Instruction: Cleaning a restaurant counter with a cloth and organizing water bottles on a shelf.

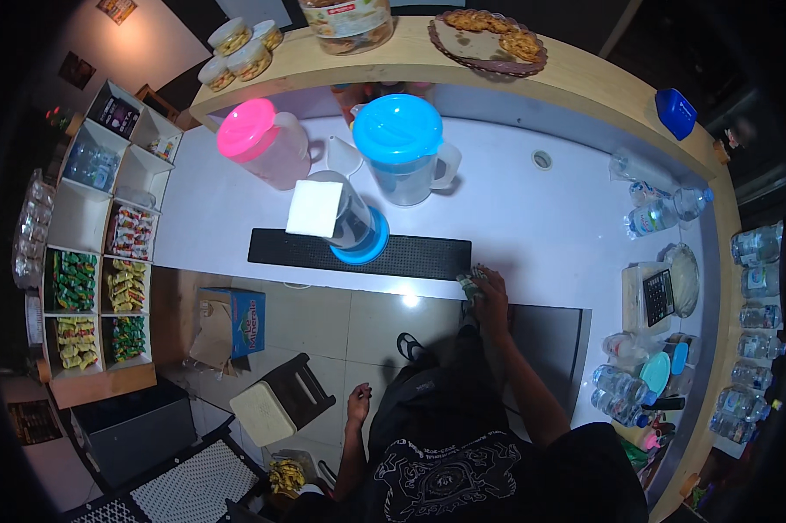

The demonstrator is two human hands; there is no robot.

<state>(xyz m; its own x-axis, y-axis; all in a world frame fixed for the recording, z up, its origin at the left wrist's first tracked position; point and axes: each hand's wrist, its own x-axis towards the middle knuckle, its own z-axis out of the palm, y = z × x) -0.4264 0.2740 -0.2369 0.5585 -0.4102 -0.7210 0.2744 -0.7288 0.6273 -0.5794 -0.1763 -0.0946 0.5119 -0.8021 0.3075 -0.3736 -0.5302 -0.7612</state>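
Note:
My right hand [494, 301] is closed on a crumpled greyish-green cloth [473, 284] at the counter's front edge, by the right end of a long black bar mat [428, 254]. Low beside my body hangs my left hand [359, 404], its fingers loosely bent and nothing visible in them. On the mat stands a clear container with a blue base [364, 246], a white square block or stack [315, 207] in front of its upper part. Behind it are a blue-lidded pitcher [402, 161] and a pink-lidded pitcher [267, 144].
A white counter [515, 218] curves round me under a raised wooden ledge [585, 87]. Bottles [663, 213] and a calculator [659, 295] sit at its right. Left is a snack shelf [105, 235]. On the floor are a stool [275, 405] and an open carton [236, 322].

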